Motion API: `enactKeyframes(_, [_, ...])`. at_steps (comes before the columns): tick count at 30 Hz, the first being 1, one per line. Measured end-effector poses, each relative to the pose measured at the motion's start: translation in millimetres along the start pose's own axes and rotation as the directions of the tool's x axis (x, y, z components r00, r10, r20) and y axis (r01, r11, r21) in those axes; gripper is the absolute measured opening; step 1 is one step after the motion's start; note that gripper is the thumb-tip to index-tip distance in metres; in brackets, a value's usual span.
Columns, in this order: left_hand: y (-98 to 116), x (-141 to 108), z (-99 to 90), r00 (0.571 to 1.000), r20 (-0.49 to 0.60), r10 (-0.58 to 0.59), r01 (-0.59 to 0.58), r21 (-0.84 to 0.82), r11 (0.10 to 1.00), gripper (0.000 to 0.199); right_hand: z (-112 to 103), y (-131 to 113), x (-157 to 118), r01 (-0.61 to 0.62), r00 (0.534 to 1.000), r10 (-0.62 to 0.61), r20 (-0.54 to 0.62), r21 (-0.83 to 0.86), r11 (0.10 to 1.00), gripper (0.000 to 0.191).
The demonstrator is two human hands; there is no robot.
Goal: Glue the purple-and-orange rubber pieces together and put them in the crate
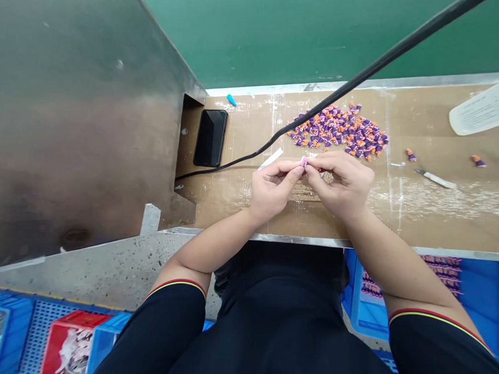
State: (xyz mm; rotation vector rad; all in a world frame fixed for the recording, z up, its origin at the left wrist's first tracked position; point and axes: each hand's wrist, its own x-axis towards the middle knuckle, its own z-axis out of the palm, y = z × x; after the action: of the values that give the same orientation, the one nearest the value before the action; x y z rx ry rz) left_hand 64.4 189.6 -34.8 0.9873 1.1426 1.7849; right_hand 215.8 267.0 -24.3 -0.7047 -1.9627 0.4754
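Note:
My left hand (273, 189) and my right hand (338, 182) meet above the cardboard-covered bench (241, 192), pinching a small pink piece (303, 161) between their fingertips. Its shape is too small to make out. Just beyond my fingers lies a heap of several small purple-and-orange pieces (337, 133). A white paper strip (270, 159) lies beside my left fingers. To the right of my right hand are a white-handled craft knife (436, 179) and two stray purple-and-orange pieces (411, 155).
A black phone (210, 137) lies at the bench's left end, with a small blue cap (232, 99) beyond it. A black cable (338, 97) crosses above the bench. A steel panel (83, 121) stands at left, a white sheet (483, 108) at far right, and blue crates (475, 293) below.

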Motion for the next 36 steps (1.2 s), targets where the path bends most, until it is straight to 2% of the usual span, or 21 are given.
enactKeyframes(3, [-1.1,-0.2,0.1,1.0,-0.005,-0.007,0.007,-0.001,1.0,0.024,0.7,3.5,0.2,0.071,0.997,-0.07,-0.025,0.046,0.996,0.009])
enactKeyframes(8, [-0.2,-0.2,-1.1,1.0,-0.015,0.009,-0.009,0.012,1.0,0.027,1.5,3.5,3.5,0.114,0.993,-0.111,-0.031,0.129,0.985,0.009])
enactKeyframes(11, [-0.8,-0.6,-2.4,0.998,-0.009,0.069,-0.069,0.042,0.997,0.024,2.6,2.4,5.3,0.138,0.99,-0.131,-0.047,0.184,0.973,0.01])
enactKeyframes(15, [-9.0,-3.1,-3.2,0.984,0.019,0.178,-0.179,0.056,0.982,0.019,2.3,2.4,4.1,0.098,0.995,-0.094,-0.036,0.135,0.986,0.006])
enactKeyframes(19, [-19.5,-2.9,-3.9,0.943,0.073,0.326,-0.331,0.075,0.941,0.038,0.6,1.7,1.9,0.035,0.999,-0.032,-0.027,0.088,0.996,0.011])
enactKeyframes(23, [-20.6,0.8,-6.5,0.877,0.16,0.453,-0.477,0.175,0.861,0.045,1.7,1.2,2.3,0.095,0.994,-0.088,-0.069,0.114,0.989,0.012])
enactKeyframes(27, [-20.5,1.4,-9.6,0.856,0.2,0.478,-0.515,0.241,0.822,0.048,3.7,2.3,2.4,0.139,0.987,-0.125,-0.103,0.141,0.98,0.015])
enactKeyframes(30, [-23.0,0.5,-10.5,0.855,0.189,0.482,-0.516,0.241,0.822,0.046,4.1,2.6,2.0,0.123,0.989,-0.111,-0.097,0.127,0.984,0.011])
enactKeyframes(34, [-24.7,0.3,-10.2,0.851,0.182,0.493,-0.524,0.232,0.82,0.049,6.7,0.8,1.8,0.16,0.982,-0.135,-0.129,0.202,0.966,0.02])
enactKeyframes(36, [-25.2,0.4,-10.1,0.843,0.193,0.502,-0.536,0.225,0.814,0.05,7.5,-1.0,2.7,0.168,0.98,-0.142,-0.141,0.197,0.966,0.019])
